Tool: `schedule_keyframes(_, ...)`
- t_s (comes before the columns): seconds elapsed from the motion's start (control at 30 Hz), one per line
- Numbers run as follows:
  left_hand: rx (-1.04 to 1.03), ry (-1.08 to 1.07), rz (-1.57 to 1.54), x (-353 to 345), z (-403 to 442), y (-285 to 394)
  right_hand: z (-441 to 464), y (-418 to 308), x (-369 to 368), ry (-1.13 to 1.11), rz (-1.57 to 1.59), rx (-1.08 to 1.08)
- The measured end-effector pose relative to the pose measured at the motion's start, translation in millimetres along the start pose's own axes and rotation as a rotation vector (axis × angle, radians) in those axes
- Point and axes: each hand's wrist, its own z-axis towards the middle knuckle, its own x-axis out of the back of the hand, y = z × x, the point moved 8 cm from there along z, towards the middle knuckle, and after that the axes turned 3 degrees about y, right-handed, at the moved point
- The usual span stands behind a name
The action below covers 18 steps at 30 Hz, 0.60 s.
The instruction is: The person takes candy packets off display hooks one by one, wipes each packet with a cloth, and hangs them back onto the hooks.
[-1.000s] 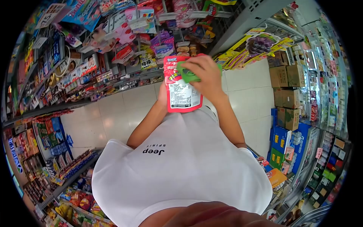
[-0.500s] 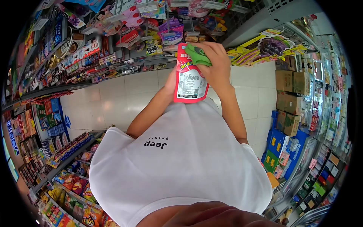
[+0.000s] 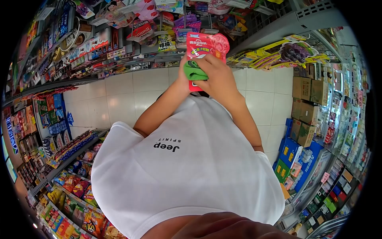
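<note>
A red candy pouch is held upright in front of the chest, its printed face towards the camera. My left hand grips the pouch from its left edge, with most of the fingers hidden behind it. Across the lower part of the pouch lies my right hand, its fingers closed on a bunched green cloth. The cloth touches the pouch's face and covers much of the white label.
Hanging candy bags fill the shelf rack ahead. Yellow grape-picture packs hang at the right end. Cardboard boxes are stacked on the right. Snack shelves stand at the lower left.
The green cloth and my right hand have moved down from the pouch's top to its lower part. The pouch has shifted up and slightly right, and its upper print now shows.
</note>
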Motion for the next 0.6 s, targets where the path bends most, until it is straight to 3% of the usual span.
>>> schedule_keyframes(0.13, 0.034, 0.044, -0.076, 0, 2, 5, 8, 20, 6, 0.152, -0.16, -0.126)
schedule_keyframes(0.23, 0.008, -0.045, -0.124, 2, 1, 9, 6, 0, 1, 0.118, -0.234, -0.121)
schedule_keyframes(0.33, -0.047, 0.043, -0.053, 2, 4, 13, -8, -16, -17, -0.014, -0.167, -0.125)
schedule_keyframes(0.5, -0.054, 0.137, 0.007, -1, -3, 15, -7, -11, -10, 0.031, -0.151, -0.139)
schedule_keyframes(0.6, -0.026, 0.054, -0.039, 7, 6, 21, 1, 12, -2, 0.121, -0.106, -0.211)
